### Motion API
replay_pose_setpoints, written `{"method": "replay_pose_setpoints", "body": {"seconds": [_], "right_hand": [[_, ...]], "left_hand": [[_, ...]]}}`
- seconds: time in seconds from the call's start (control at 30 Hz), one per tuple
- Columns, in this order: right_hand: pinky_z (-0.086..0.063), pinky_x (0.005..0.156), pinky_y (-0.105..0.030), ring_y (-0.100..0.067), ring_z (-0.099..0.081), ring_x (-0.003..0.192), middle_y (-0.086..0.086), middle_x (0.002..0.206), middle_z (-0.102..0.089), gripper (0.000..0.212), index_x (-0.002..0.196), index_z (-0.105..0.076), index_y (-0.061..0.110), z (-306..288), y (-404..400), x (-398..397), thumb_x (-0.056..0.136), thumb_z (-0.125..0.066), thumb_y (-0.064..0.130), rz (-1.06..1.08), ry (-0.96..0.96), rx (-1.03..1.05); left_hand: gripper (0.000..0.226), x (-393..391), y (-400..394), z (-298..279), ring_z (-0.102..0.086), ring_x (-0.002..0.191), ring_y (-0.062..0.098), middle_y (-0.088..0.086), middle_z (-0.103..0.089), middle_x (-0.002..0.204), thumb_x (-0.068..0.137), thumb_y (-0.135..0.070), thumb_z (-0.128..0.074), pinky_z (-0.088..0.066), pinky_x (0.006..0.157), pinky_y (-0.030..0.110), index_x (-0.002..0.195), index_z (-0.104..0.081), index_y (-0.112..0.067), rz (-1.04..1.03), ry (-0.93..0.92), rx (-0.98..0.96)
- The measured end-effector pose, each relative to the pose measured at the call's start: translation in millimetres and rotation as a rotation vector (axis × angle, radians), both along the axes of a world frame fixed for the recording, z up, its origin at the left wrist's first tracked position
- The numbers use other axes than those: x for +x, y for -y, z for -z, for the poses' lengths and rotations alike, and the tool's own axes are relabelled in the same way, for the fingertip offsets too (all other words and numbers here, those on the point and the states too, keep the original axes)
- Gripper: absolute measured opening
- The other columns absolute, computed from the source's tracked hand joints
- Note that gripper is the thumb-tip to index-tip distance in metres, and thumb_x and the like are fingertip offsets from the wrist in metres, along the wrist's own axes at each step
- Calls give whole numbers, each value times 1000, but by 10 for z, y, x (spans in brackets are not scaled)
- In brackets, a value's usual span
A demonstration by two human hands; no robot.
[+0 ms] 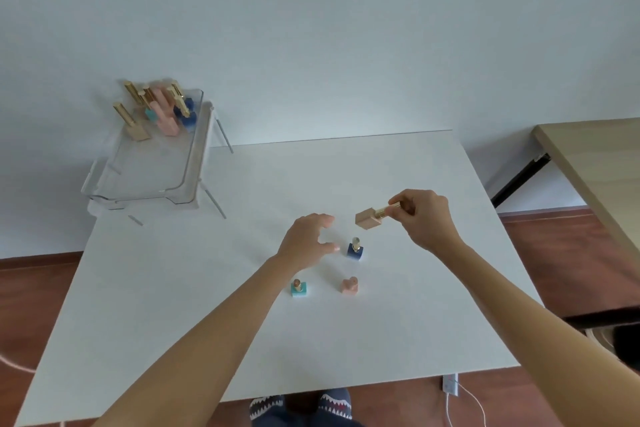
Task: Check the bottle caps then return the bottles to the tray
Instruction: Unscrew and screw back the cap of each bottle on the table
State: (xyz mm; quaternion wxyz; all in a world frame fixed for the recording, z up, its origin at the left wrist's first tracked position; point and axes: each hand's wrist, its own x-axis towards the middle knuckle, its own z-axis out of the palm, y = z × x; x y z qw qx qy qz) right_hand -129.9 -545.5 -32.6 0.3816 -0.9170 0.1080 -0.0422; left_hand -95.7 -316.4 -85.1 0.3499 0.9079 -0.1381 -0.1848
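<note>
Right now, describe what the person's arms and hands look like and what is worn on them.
Both arms are bare from the bottom edge of the picture to the fingertips: no sleeves show. The left hand and the right hand wear no gloves, and no rings, watch, bracelets or markings can be seen at either wrist. Both forearms are slim and long. The picture is slightly soft, so fine details such as nails cannot be made out.

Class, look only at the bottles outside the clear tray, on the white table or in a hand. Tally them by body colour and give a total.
Tan (held in the right hand): 1
Dark blue: 1
Teal: 1
Pink: 1
Total: 4
</note>
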Motion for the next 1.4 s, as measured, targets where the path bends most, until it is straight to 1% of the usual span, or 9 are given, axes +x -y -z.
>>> {"method": "replay_pose_setpoints", "body": {"seconds": [0.1, 0.27, 0.6, 0.77, 0.87, 1.03, 1.17, 1.27, 1.4], "right_hand": [[-36, 56, -16, -11, -49, 57, 5, 58, -54, 13, 92, -72, 6, 234, 120, 111, 85, -71, 15, 13, -69, -61], [-47, 79, -30, -28, -64, 91, -11, 91, -72, 20, 104, -70, 2, 563, 142, 284, 90, -61, 14, -47, -190, -172], [-56, 74, -46, -36, -62, 85, -16, 95, -68, 20, 101, -63, 3, 798, 68, 443, 95, -49, 15, -128, -371, -372], [-56, 71, -44, -36, -61, 81, -17, 92, -67, 19, 101, -62, 4, 811, 19, 460, 95, -51, 19, -152, -380, -402], [-52, 73, -37, -32, -59, 94, -11, 98, -70, 23, 109, -61, 9, 779, -14, 441, 94, -55, 27, -169, -377, -428], [-40, 97, -33, -25, -49, 111, -1, 125, -62, 52, 133, -49, 24, 500, -176, 291, 86, -69, 28, -259, -114, -334], [-36, 88, -16, -8, -48, 104, 12, 125, -57, 45, 128, -53, 38, 86, -477, 148, 87, -68, 26, -484, 12, -139], [-36, 74, -8, -5, -54, 93, 16, 112, -61, 30, 116, -62, 34, -182, -601, 77, 88, -68, 26, -487, 53, -128], [-38, 74, -4, 2, -49, 91, 24, 117, -52, 36, 125, -55, 34, -472, -715, -3, 91, -64, 24, -441, 160, -125]], "left_hand": [[59, 56, 121, 253, -54, 113, 19, -2, -58, 130, 79, -22, -75, -44, 96, 30, 133, -52, -18, 37, -110, 60], [64, 130, 352, 571, -52, 120, 21, 1, -55, 133, 75, -17, -77, -44, 100, 35, 134, -52, -18, 78, -204, 84], [26, 233, 497, 907, -63, 91, 25, 4, -67, 97, 66, -16, -85, -52, 84, 38, 88, -71, -14, 82, -155, -15], [30, 262, 386, 901, -57, 99, 22, 4, -69, 98, 69, -26, -82, -46, 84, 32, 94, -71, -15, 71, -125, 1], [24, 254, 257, 782, -62, 97, 18, -1, -72, 95, 72, -29, -78, -50, 86, 38, 92, -70, -19, 46, -134, -24], [16, 264, 1, 377, -64, 81, 22, 3, -69, 82, 75, -29, -73, -53, 79, 42, 84, -61, -21, 95, -92, 10], [18, 229, -165, -31, -62, 76, 24, 3, -67, 77, 75, -31, -71, -50, 71, 40, 82, -64, -17, 137, 26, 60], [21, 184, -275, -326, -63, 76, 20, 0, -69, 78, 75, -35, -71, -52, 71, 37, 86, -69, -17, 174, 136, 92], [21, 135, -407, -668, -61, 74, 19, -2, -69, 75, 77, -42, -66, -47, 68, 32, 84, -71, -23, 244, 289, 136]]}}
